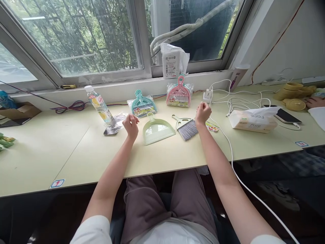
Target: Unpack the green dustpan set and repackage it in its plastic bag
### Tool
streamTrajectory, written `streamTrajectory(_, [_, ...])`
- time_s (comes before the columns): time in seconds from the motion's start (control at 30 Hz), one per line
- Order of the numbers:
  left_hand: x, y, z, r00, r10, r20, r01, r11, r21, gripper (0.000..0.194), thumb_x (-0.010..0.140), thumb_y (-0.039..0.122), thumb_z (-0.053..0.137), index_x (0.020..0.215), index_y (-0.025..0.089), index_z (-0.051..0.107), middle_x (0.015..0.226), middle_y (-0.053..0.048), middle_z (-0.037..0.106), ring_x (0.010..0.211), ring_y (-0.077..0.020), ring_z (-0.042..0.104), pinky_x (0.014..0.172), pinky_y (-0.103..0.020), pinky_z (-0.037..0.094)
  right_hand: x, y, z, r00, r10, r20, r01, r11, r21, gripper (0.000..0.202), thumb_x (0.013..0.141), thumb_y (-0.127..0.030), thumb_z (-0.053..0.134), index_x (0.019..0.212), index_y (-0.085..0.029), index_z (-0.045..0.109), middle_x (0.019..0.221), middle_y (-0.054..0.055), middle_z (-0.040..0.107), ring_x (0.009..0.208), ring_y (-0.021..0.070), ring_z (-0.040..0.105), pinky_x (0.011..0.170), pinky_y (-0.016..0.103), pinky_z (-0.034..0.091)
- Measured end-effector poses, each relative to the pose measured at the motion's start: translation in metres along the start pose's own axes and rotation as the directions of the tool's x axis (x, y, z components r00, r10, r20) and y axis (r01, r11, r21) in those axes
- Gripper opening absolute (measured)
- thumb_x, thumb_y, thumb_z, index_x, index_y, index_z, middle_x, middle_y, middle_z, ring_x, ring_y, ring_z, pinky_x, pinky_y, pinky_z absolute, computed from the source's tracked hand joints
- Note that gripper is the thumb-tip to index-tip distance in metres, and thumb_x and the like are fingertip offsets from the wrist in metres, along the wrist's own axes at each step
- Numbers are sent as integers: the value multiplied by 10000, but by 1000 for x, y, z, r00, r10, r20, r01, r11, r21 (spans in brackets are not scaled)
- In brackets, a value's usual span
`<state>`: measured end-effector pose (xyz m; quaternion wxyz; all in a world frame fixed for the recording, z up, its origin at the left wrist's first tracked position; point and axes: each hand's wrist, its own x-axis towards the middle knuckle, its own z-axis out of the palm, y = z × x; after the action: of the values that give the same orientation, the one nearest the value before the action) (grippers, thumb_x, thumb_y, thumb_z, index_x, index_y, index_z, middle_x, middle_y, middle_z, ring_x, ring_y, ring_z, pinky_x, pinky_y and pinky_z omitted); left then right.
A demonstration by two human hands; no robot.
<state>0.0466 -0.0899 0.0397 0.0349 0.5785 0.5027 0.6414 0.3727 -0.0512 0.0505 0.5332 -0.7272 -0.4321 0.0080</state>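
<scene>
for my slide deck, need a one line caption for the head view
Left hand and right hand hover beside a green dustpan and brush on a desk.

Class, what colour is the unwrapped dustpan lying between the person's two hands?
The dustpan is pale translucent green, best seen in the head view.

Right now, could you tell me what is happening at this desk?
A seated person has both hands raised over a pale green desk. The left hand hovers beside an unwrapped light green dustpan; the right hand, loosely closed, sits just right of the matching small brush. Neither visibly holds anything. Behind them lie two packaged sets, one teal and one pink, with a water bottle to the left.
</scene>
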Motion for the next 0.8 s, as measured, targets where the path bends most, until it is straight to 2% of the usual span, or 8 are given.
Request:
streamTrajectory(0.1, [3,0,-6,998,28,-49,-24,997,68,441,983,336,257,577,227,388,532,-7,510,511,-117,519,564,-256,436,2,0,0,997,74,-22,-73,995,61,563,997,-416,102,839,-189,592,746,77,651,677,197,604,584,273,371])
streamTrajectory(0.2, [5,-2,-6,998,18,-52,-14,996,86,439,984,326,240,581,228,385,530,-4,506,512,-116,521,564,-254,435,-2,-2,1,998,63,17,-64,994,86,529,994,-419,139,810,-195,581,722,62,643,659,188,598,598,271,382])
streamTrajectory(0.4, [3,-6,-4,999,39,17,-40,997,71,421,976,343,276,598,226,420,540,-2,526,489,-111,499,538,-252,413,-6,-5,-2,999,28,32,-29,998,53,536,990,-434,133,803,-199,577,707,59,627,657,191,592,613,277,393])
streamTrajectory(0.63, [2,-10,-4,996,24,82,-36,989,144,430,975,355,266,604,224,439,546,-7,550,491,-110,501,558,-245,413,-6,-11,-8,994,-45,101,29,988,153,510,975,-496,220,753,-204,575,608,40,544,554,182,529,538,285,390])
streamTrajectory(0.8, [1,-8,-4,993,21,119,-43,983,181,437,975,364,267,604,223,449,549,-8,558,501,-112,505,577,-244,406,-3,-6,-3,989,-70,131,44,980,192,459,967,-479,273,747,-204,569,592,21,534,513,155,506,504,262,383])
